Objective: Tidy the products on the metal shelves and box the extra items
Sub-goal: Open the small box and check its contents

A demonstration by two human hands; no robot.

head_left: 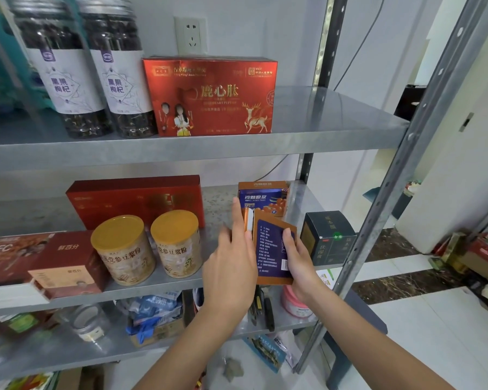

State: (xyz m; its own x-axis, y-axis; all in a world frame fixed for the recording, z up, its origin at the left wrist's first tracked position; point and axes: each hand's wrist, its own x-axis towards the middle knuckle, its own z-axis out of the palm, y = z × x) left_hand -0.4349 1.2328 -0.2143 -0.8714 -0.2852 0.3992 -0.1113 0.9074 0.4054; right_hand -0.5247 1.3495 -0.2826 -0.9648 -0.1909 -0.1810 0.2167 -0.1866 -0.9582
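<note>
Orange-edged packet [268, 249] pinched by right hand [299, 261] (thumb on its face); left hand [231, 263] lays straight fingers along its edge.

The single head-worn camera faces forward and slightly down, close to the metal shelves [197, 149].

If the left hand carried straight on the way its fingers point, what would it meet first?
Probably the orange-and-blue carton just beyond the left hand, behind the pouch; depth is unclear.

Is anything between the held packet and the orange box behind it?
Nothing visible. The right hand holds the packet just before the box; the left hand lies flat at its left edge.
</note>
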